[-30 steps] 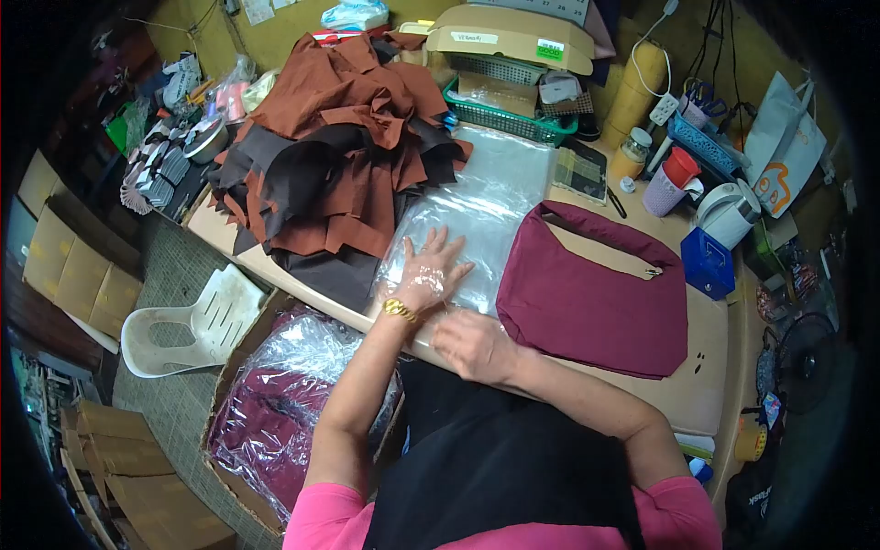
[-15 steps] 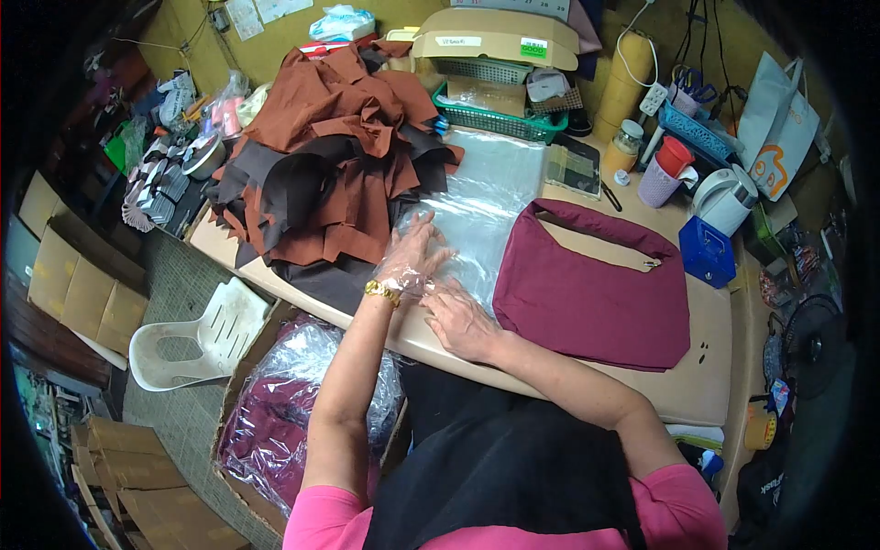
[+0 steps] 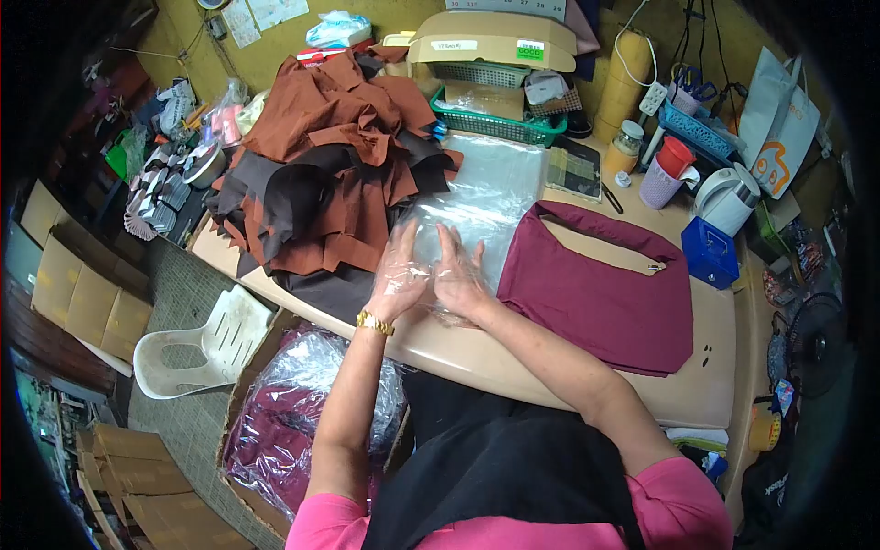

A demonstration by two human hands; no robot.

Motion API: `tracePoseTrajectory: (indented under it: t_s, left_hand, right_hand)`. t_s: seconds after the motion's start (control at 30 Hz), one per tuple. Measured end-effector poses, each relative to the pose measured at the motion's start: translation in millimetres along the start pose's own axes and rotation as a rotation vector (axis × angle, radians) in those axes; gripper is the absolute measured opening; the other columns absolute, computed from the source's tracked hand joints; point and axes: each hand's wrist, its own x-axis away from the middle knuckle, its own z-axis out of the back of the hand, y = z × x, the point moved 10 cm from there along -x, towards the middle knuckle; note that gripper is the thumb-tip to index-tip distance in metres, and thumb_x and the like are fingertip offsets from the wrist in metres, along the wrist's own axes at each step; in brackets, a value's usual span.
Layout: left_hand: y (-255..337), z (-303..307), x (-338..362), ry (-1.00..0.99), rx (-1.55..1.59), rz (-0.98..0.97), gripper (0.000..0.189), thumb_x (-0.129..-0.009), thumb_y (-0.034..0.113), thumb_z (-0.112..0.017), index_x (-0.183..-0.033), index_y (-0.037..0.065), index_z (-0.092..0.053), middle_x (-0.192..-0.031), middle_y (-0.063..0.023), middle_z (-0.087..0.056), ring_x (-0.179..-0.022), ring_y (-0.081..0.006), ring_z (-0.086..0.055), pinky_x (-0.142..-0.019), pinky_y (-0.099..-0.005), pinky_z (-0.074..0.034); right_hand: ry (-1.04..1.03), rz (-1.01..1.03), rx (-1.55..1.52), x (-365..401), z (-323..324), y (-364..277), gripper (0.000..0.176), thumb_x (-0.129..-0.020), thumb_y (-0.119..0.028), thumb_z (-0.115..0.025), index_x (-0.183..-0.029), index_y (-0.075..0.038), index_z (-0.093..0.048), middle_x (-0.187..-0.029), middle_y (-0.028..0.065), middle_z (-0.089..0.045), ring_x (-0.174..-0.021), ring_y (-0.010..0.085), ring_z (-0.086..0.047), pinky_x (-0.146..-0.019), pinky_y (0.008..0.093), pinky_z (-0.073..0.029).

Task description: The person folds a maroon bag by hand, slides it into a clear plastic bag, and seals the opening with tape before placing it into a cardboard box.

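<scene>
Both hands are at the near end of a stack of clear plastic bags (image 3: 504, 174), with thin clear film over the fingers and palms. My left hand (image 3: 400, 280), a gold watch on its wrist, is raised with fingers stretched out. Beside it, my right hand (image 3: 458, 280) has its fingers up and apart, the palm turned towards the left. The film looks like the loose mouth of one plastic bag; whether the hands are fully inside it is hard to tell. A maroon shoulder bag (image 3: 596, 302) lies flat just right of my right hand.
Brown and black fabric pieces (image 3: 321, 174) are heaped at the left of the table. A box of plastic-wrapped maroon items (image 3: 302, 412) stands below, near a white chair (image 3: 206, 344). Green baskets (image 3: 495, 124), a kettle (image 3: 726, 197) and a blue box (image 3: 709, 252) line the back.
My hands have gone from lying low over the plastic to standing upright side by side, fingers extended under the film. My right hand has moved up, and the view has shifted slightly.
</scene>
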Motion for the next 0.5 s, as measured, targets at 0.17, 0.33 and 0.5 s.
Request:
tracePoseTrajectory:
  t_s: [0.17,0.33,0.5]
  left_hand:
    - [-14,6,19,0.141,-0.376,-0.163,0.041,-0.082,0.006,-0.064,-0.122,-0.001,-0.062,-0.122,-0.0257,-0.064,-0.114,-0.0409,-0.062,-0.097,-0.0446,-0.050]
    - [-26,29,16,0.306,-0.075,0.246,0.020,-0.098,0.009,-0.054,-0.110,0.001,-0.067,-0.096,-0.0178,-0.073,-0.091,-0.0339,-0.072,-0.078,-0.0394,-0.056]
    - [-16,32,21,0.324,-0.163,0.125,0.031,-0.089,0.012,-0.064,-0.118,0.000,-0.063,-0.116,-0.0201,-0.069,-0.108,-0.0329,-0.068,-0.089,-0.0414,-0.054]
  right_hand:
    - [-0.019,0.050,-0.146,-5,-2,-18,0.088,-0.088,-0.020,-0.061,-0.156,-0.003,-0.008,-0.159,0.0257,-0.022,-0.150,0.0381,-0.018,-0.115,0.0700,-0.003]
    - [-0.123,0.039,0.102,1,-24,-19,0.101,-0.085,-0.043,-0.064,-0.156,0.001,-0.008,-0.163,0.0259,-0.007,-0.153,0.0382,-0.005,-0.116,0.0678,0.001]
    - [-0.093,0.040,0.237,-2,-31,-16,0.102,-0.084,-0.049,-0.063,-0.155,0.003,-0.012,-0.163,0.0255,-0.007,-0.153,0.0390,-0.004,-0.116,0.0681,0.002]
